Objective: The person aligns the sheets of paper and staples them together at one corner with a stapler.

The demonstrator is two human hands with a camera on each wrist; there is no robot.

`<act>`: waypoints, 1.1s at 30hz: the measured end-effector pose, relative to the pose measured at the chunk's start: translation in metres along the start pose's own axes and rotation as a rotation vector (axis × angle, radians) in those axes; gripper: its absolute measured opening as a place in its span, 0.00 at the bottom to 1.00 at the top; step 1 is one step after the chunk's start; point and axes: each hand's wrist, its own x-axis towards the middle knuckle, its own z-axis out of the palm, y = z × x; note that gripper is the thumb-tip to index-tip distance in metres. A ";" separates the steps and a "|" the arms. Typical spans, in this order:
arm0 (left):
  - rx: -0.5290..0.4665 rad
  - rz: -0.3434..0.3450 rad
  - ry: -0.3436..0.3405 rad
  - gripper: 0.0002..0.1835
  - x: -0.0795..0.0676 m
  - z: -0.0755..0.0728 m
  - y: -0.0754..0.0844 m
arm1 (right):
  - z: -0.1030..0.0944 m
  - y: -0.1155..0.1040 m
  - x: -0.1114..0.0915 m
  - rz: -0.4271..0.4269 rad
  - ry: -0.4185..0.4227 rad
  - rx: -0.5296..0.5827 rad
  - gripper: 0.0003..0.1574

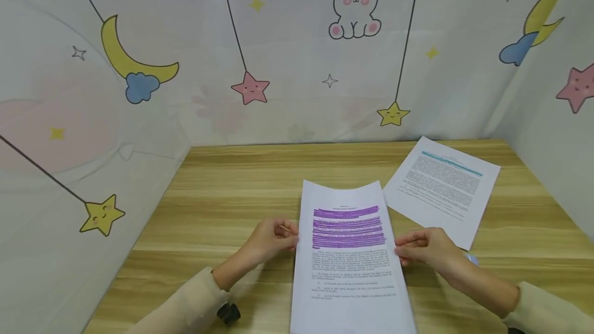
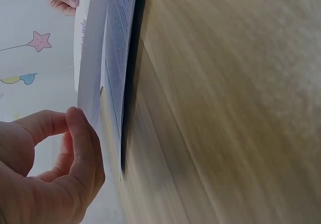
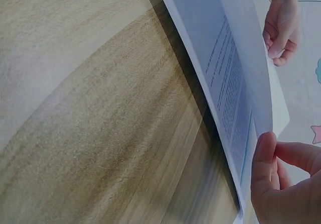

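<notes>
A printed sheet of paper (image 1: 348, 277) with several purple-highlighted lines in its upper half is held by both hands, its top edge bowed. My left hand (image 1: 271, 238) pinches its left edge between thumb and fingers. On the opposite edge, my right hand (image 1: 429, 249) pinches the sheet the same way. Both wrist views show the held sheet (image 2: 93, 48) raised over another printed sheet (image 3: 205, 48) lower down, with a gap between them. How many sheets lie underneath I cannot tell.
At the back right of the wooden table (image 1: 223, 179) lies another printed sheet (image 1: 441, 189) with blue-highlighted lines near its top. A small light-blue object (image 1: 472, 259) shows beside the right hand, mostly hidden. A cartoon-printed cloth (image 1: 297, 55) stands around the table.
</notes>
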 end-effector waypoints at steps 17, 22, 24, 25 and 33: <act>0.025 0.023 -0.028 0.04 0.001 0.008 -0.006 | 0.001 0.004 -0.002 0.007 0.000 -0.057 0.18; 0.022 0.006 -0.029 0.04 0.001 0.009 -0.010 | 0.001 0.008 -0.002 0.019 0.008 -0.064 0.17; 0.023 -0.001 -0.030 0.04 0.002 0.010 -0.011 | 0.001 0.008 -0.002 0.022 0.012 -0.067 0.17; 0.020 -0.004 -0.030 0.04 0.002 0.010 -0.012 | 0.001 0.009 -0.001 0.024 0.015 -0.068 0.17; 0.017 -0.003 -0.038 0.05 0.001 0.010 -0.014 | 0.000 0.009 -0.001 0.039 0.007 -0.063 0.16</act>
